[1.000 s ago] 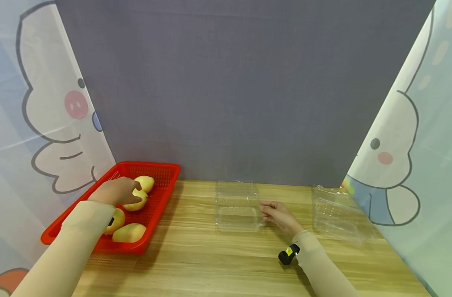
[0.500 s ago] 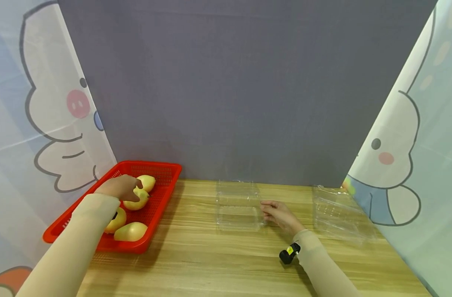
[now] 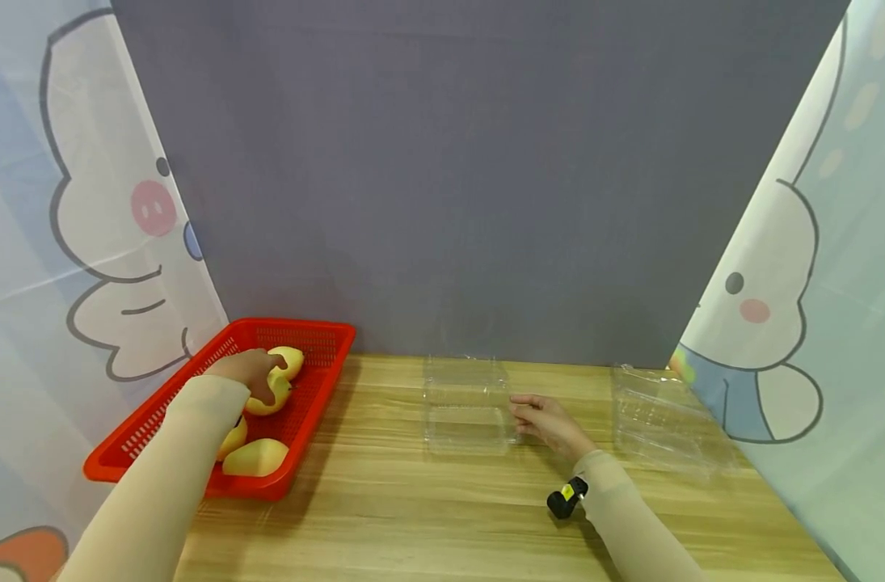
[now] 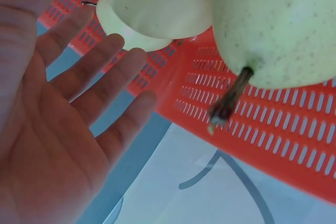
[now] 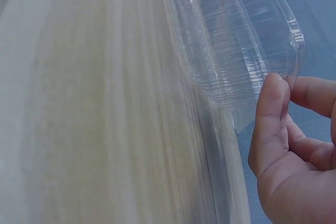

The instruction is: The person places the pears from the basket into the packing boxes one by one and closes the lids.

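Note:
My left hand [image 3: 251, 373] reaches over a red plastic basket [image 3: 247, 487] at the left, close to a yellow pear [image 3: 273, 399] with a short stem. In the left wrist view its fingers [image 4: 102, 85] are spread and fairly straight beside pale, speckled pears, one of them a large pear [image 4: 278, 30] with a brown stem. Another pear [image 3: 256, 458] lies at the basket's near end. My right hand [image 3: 547, 420] pinches the right edge of a clear plastic box [image 3: 465, 424], which stands with its lid raised. Thumb and forefinger meet at its rim in the right wrist view.
Further right on the wooden table [image 3: 427, 517] lie more clear plastic boxes [image 3: 660, 420]. A dark grey cloth [image 3: 471, 178] hangs behind the table, with printed cartoon curtains at both sides. A small black device [image 3: 567, 498] sits at my right wrist.
My left hand has moved slightly right and lower over the pears, its fingers now overlapping the middle one. The right hand keeps its place at the clear box.

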The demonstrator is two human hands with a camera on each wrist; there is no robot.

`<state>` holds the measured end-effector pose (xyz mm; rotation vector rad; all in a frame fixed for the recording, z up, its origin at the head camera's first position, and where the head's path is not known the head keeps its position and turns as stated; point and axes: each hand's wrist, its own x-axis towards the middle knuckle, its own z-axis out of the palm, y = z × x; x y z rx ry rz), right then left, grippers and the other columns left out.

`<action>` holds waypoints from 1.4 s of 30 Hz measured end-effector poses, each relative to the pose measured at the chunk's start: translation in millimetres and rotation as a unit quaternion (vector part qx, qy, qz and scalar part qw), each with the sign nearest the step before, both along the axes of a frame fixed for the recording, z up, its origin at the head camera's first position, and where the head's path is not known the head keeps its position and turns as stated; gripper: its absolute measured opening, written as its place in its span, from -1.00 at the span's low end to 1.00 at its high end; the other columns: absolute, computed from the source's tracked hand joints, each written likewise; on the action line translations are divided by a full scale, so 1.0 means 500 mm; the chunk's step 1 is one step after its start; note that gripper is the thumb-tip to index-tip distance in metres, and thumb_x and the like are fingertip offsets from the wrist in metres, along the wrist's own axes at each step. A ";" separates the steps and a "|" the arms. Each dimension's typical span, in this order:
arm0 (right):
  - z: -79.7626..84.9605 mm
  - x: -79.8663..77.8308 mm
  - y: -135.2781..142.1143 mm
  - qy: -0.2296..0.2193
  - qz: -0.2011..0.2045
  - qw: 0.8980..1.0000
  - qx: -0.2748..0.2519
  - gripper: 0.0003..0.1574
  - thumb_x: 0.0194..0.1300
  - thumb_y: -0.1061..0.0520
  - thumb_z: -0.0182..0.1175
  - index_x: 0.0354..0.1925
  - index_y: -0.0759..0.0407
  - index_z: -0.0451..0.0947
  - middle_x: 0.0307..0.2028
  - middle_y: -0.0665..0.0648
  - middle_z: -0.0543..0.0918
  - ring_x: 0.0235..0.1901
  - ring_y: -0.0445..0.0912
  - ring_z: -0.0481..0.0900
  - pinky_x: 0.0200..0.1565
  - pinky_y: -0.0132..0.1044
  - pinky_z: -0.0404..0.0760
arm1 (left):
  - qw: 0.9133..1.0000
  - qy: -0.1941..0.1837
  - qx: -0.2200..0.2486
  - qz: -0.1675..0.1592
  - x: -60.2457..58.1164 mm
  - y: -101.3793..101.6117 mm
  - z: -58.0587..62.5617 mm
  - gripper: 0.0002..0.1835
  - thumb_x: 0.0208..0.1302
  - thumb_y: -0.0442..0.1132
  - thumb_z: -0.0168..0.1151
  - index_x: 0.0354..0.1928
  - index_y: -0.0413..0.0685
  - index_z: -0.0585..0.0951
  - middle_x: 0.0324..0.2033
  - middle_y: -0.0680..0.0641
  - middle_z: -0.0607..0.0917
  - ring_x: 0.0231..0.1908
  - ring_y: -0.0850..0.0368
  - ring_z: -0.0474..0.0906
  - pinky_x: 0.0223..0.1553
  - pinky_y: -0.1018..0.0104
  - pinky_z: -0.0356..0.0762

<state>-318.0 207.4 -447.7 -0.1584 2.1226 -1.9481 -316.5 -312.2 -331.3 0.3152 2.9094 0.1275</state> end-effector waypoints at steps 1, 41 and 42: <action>0.000 0.000 0.000 0.001 0.001 1.000 0.001 -0.39 0.52 0.25 0.07 0.36 0.58 0.22 -0.02 0.32 0.51 -0.28 -0.10 0.59 -0.23 -0.38 0.64 | 1.000 -0.004 0.006 0.006 0.000 0.001 -0.001 -0.30 -0.04 -0.29 0.48 0.24 -0.20 0.53 0.09 -0.43 0.54 0.05 -0.34 0.46 -0.07 -0.16 0.57; 0.003 -0.001 -0.004 0.011 -0.006 1.000 0.012 -0.40 0.51 0.23 0.09 0.34 0.58 0.24 -0.05 0.32 0.52 -0.24 -0.07 0.57 -0.21 -0.36 0.64 | 0.935 -0.101 0.237 0.243 0.036 0.025 -0.014 0.10 -0.26 -0.50 0.43 0.50 -0.02 0.28 0.06 -0.39 0.43 -0.12 -0.26 0.41 -0.38 0.12 0.66; 0.004 -0.001 -0.004 0.011 -0.005 1.000 0.013 -0.40 0.51 0.23 0.09 0.34 0.58 0.24 -0.05 0.32 0.52 -0.24 -0.07 0.57 -0.21 -0.36 0.64 | 0.936 -0.099 0.231 0.245 0.036 0.025 -0.014 0.10 -0.26 -0.47 0.46 0.50 -0.02 0.28 0.09 -0.40 0.44 -0.10 -0.26 0.43 -0.37 0.10 0.65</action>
